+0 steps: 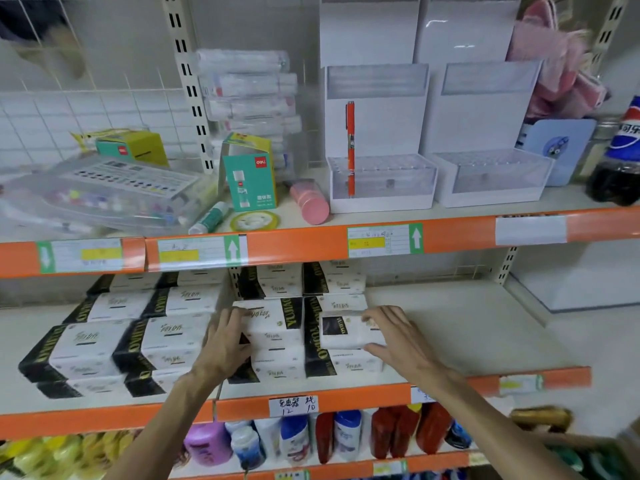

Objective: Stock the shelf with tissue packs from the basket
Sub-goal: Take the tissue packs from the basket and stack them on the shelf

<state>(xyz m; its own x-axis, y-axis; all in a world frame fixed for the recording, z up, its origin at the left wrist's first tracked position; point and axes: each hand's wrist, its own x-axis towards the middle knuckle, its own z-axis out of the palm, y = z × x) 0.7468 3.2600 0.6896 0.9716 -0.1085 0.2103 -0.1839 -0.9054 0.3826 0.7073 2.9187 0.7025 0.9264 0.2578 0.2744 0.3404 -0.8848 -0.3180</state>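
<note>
White tissue packs with black ends are stacked on the middle shelf (pixel 467 327). My right hand (pixel 398 336) grips one small tissue pack (pixel 346 330) on top of the right-hand stack (pixel 343 365). Resting flat against the left side of the neighbouring stack (pixel 273 341) is my left hand (pixel 225 344), fingers spread. More tissue packs (pixel 104 348) fill the shelf to the left, several deep. The basket is not clearly in view.
The upper shelf (pixel 467 233) holds glue boxes, a pink tube, clear pen display stands with an orange pen (pixel 350 147) and a cola bottle (pixel 620 157). Bottles (pixel 294 438) line the lower shelf. Right of the stacks the middle shelf is bare.
</note>
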